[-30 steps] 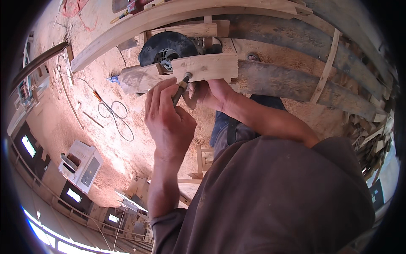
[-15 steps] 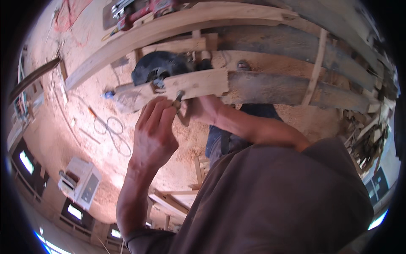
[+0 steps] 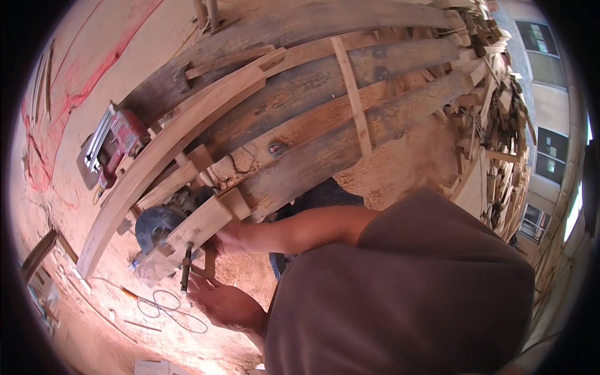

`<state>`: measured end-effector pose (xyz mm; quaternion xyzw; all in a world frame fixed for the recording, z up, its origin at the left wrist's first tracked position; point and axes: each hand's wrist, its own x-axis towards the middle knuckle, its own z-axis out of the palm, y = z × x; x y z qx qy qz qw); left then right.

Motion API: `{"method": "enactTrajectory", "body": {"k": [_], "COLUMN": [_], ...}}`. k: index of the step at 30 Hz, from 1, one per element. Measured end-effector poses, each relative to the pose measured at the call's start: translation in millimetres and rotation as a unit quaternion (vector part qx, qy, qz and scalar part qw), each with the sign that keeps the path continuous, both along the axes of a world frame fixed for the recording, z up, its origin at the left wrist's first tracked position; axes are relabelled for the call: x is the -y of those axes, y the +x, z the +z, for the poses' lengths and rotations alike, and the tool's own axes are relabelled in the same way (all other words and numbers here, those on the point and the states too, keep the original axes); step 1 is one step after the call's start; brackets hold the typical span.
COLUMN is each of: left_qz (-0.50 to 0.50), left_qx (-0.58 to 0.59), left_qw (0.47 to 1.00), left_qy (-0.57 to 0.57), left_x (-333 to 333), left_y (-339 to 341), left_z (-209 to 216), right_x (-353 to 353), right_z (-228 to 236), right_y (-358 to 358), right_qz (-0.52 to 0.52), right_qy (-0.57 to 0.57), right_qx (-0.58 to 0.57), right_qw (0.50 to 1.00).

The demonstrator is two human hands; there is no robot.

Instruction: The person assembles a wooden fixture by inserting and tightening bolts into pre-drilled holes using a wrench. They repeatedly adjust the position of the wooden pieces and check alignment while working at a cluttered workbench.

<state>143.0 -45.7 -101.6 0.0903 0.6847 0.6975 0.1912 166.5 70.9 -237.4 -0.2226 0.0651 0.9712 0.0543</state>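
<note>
A G-clamp [image 3: 186,270] with a dark screw and a brownish frame sits at the near edge of a short pale board [image 3: 200,223]. My left hand [image 3: 228,307] is just below it, fingers stretched out and apart, the tips close to the screw's lower end; whether they touch it I cannot tell. My right hand [image 3: 229,239] reaches in beside the clamp frame, under the board's near edge, which hides its fingers. Past the board stands a black rounded guard [image 3: 156,228] of what looks like a power saw.
Long weathered planks [image 3: 300,181] run off to the right, with a thin batten [image 3: 353,94] across them. A pale curved beam [image 3: 169,150] lies beyond the saw. A red power tool [image 3: 128,134] is at the far left. Looped cable [image 3: 165,309] lies on the sawdusty floor; stacked timber [image 3: 500,112] stands right.
The view has swung, shifting the bench toward the lower left. My left hand's fingers, bent at the clamp's screw before, are now stretched out lower down. My right hand stays by the board.
</note>
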Motion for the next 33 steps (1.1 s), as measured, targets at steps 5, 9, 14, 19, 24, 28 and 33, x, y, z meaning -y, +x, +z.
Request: {"method": "enactTrajectory", "body": {"k": [5, 9, 14, 19, 24, 28, 33], "left_qz": [-0.009, 0.187, 0.278, 0.271, 0.268, 0.252, 0.154], "left_qx": [-0.154, 0.081, 0.125, 0.072, 0.069, 0.084, 0.059], "left_qw": [0.935, 0.975, 0.949, 0.956, 0.958, 0.957, 0.98], "left_qy": [-0.318, 0.085, 0.079, 0.079, 0.075, 0.12, 0.109], "left_x": [-36, -62, -86, -77, -80, -79, -63], "left_y": [0, -2, -10, -13, -12, -15, -23], "left_z": [14, 15, 39, 18, 19, 27, 22], "right_x": [0, 8, 6, 12, 17, 17, 17], "right_z": [-3, 5, 14, -3, -6, -2, 2], "right_y": [-1, -20, -18, -13, -16, -17, -19], "right_qz": [0.015, 0.029, 0.052, 0.074, 0.071, 0.057, 0.029], "right_qy": [0.008, -0.013, -0.019, -0.027, -0.023, -0.037, -0.055], "right_qx": [-0.003, -0.018, 0.016, -0.006, 0.003, 0.038, 0.066], "right_qw": [1.0, 0.999, 0.998, 0.997, 0.997, 0.997, 0.996]}}
